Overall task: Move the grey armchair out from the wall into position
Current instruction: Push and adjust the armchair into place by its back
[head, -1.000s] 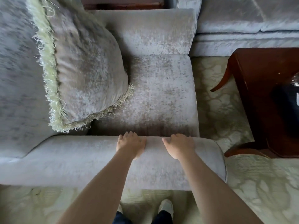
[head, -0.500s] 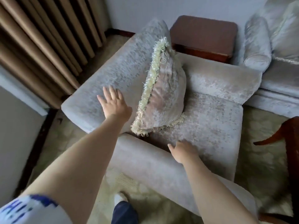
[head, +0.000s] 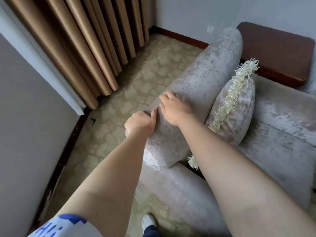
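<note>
Grey crushed-velvet armchair [head: 205, 79], rounded padded backrest, mottled sheen; it stands on pale green patterned carpet [head: 145, 74], with a strip of floor between its back and the pleated tan curtains [head: 85, 40]. Left hand [head: 139, 122] and right hand [head: 174, 108] both grip the backrest top, fingers curled over it. Cream-fringed velvet cushion [head: 236, 108] leans against the backrest.

Patterned beige carpet [head: 145, 74] bears the grey armchair [head: 205, 79] and a white shoe [head: 147, 221].
</note>
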{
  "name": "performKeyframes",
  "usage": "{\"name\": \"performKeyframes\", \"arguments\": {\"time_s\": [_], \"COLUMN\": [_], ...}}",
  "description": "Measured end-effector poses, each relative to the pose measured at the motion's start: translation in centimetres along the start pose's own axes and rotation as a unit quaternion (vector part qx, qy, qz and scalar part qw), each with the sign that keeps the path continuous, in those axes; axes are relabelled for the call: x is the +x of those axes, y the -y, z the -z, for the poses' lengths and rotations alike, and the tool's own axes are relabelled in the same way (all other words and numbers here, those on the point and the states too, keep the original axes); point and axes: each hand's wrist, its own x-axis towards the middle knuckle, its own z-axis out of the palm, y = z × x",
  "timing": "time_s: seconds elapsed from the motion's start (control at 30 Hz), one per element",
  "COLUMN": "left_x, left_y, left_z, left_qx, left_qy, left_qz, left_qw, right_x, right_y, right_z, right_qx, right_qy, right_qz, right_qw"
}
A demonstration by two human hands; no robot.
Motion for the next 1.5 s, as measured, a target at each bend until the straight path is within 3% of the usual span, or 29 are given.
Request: {"name": "performKeyframes", "arguments": {"time_s": [0.27, 0.7, 0.8, 0.9, 0.97, 1.03, 1.13, 1.2, 1.33, 1.5], "left_x": [0.1, -1.8, -1.4, -0.5, 0.9, 2.9, 6.4, 8.7, 12.5, 16.2], "left_y": [0.5, 0.6, 0.7, 0.9, 1.5, 2.7, 5.2, 6.6, 7.3, 3.7], "left_z": [-1.2, -0.6, -0.4, 0.2, 1.0, 2.3, 4.2, 5.3, 6.8, 7.5], "left_qx": [-0.009, -0.010, -0.008, -0.001, 0.014, 0.040, 0.106, 0.133, 0.194, 0.187], "left_qy": [-0.026, -0.026, 0.001, 0.052, 0.086, 0.075, 0.015, 0.014, 0.028, 0.047], "left_qz": [0.011, 0.044, 0.042, 0.004, -0.034, -0.076, -0.168, -0.230, -0.339, -0.440], "left_qw": [1.000, 0.999, 0.999, 0.999, 0.996, 0.993, 0.980, 0.964, 0.920, 0.877], "right_x": [5.5, 4.7, 5.3, 7.2, 9.1, 10.6, 11.2, 11.5, 11.9, 12.5], "right_y": [1.8, 1.8, 1.9, 2.6, 2.7, 2.2, 1.7, 1.8, 2.1, 2.0], "right_z": [-1.8, -3.9, -4.2, -3.5, -3.1, -3.1, -3.1, -3.4, -3.6, -3.8], "right_qx": [-0.088, -0.041, -0.047, -0.063, -0.092, -0.125, -0.084, -0.042, -0.008, -0.030], "right_qy": [0.141, 0.071, 0.053, 0.099, 0.111, 0.049, -0.007, -0.011, -0.012, 0.024], "right_qz": [0.080, 0.078, 0.073, 0.047, 0.003, -0.101, -0.335, -0.427, -0.498, -0.505], "right_qw": [0.983, 0.994, 0.995, 0.992, 0.990, 0.986, 0.938, 0.903, 0.867, 0.862]}}
